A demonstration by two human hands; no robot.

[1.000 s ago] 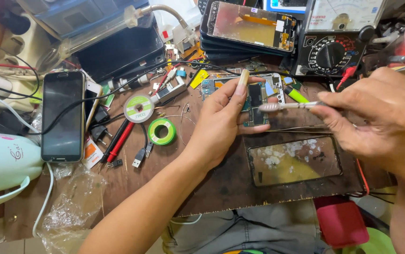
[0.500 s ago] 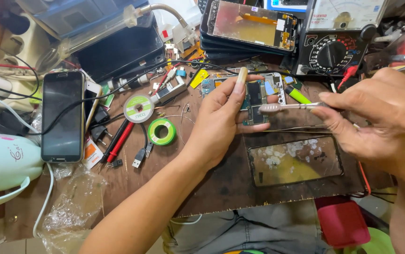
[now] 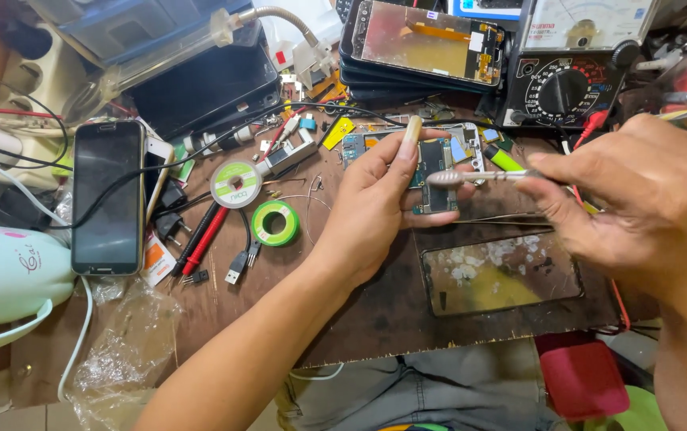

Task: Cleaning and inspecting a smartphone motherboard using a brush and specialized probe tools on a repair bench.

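Phone circuit board (image 3: 433, 172), dark green with small metal parts, sits upright-tilted in the left hand (image 3: 375, 211) over the middle of the brown workbench (image 3: 223, 319). That hand comes up from the lower left on a bare forearm, palm turned toward the right; its thumb presses the board's lower edge and the fingers fold behind it, while the index finger stands straight up past the board's top left corner. The grasp is narrow, closed on the board itself.

From the right edge, the right hand (image 3: 639, 199) reaches in with the wrist level and the knuckles upward. Thumb and fingers pinch the handle of a small brush (image 3: 479, 176), which lies nearly horizontal and points left. Its pale bristle head touches the board's face near the upper right part.

Just below the hands, a detached phone screen panel (image 3: 503, 275) lies flat on the bench, its surface blotched with white residue. Thin tweezers (image 3: 503, 219) lie between this panel and the brush. To the left are a green solder spool (image 3: 275, 223), a white tape roll (image 3: 236, 183) and a black smartphone (image 3: 108, 195) lying face up. At the back stand an analog multimeter (image 3: 571, 76) and a stack of opened phones (image 3: 427, 40).
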